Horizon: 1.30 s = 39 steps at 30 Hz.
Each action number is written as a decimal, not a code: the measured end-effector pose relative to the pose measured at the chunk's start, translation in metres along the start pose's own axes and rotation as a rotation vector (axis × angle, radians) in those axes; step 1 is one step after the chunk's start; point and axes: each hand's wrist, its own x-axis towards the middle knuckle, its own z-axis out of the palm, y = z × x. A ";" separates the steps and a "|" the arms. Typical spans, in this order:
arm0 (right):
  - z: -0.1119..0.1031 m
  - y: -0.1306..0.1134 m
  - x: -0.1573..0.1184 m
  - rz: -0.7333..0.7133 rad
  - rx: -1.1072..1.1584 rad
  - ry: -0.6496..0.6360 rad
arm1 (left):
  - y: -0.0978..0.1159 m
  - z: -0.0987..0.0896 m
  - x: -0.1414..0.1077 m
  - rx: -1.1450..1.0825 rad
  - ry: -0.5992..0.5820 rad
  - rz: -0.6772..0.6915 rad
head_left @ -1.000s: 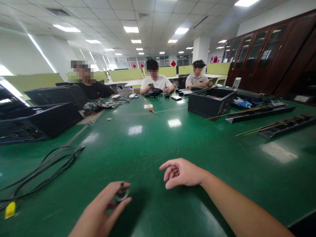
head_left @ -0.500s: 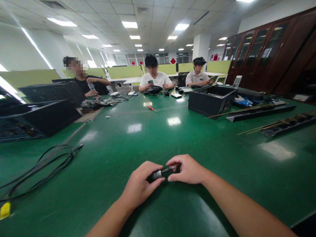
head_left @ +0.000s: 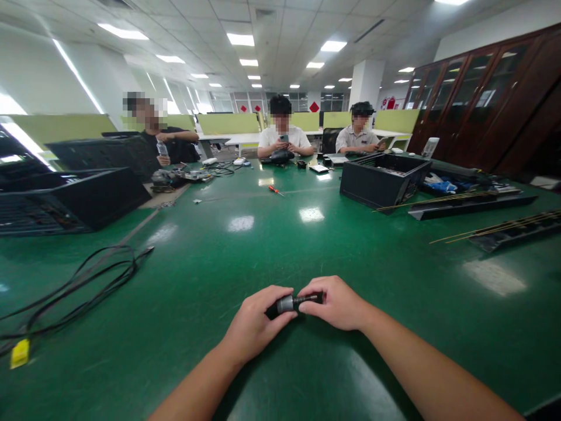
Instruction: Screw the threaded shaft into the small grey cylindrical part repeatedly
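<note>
Hands (head_left: 249,324) inward-facing, fingers (head_left: 280,290) around cylindrical object (head_left: 286,304)

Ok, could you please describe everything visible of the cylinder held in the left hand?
The cylinder has a grey, metal-looking band, a black end in the left hand and a thinner, ridged shaft. It is held nearly sideways over the green table. The right hand surrounds the shaft's far end; whether it touches is unclear.

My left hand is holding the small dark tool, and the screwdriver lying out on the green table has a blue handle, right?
Not quite: the head view shows that the screwdriver has an orange handle, not blue. It does lie on the green table, and your left hand is holding the small dark tool.
</note>
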 end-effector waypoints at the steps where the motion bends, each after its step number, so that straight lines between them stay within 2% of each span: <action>1: 0.000 0.000 0.000 0.003 0.004 0.002 | 0.001 0.000 0.000 -0.001 -0.003 -0.003; 17: -0.001 -0.003 -0.001 0.071 0.030 -0.002 | 0.004 0.000 -0.001 -0.016 -0.026 -0.022; 39: -0.004 -0.004 -0.001 0.121 0.059 0.001 | 0.003 0.000 -0.001 -0.003 0.006 -0.010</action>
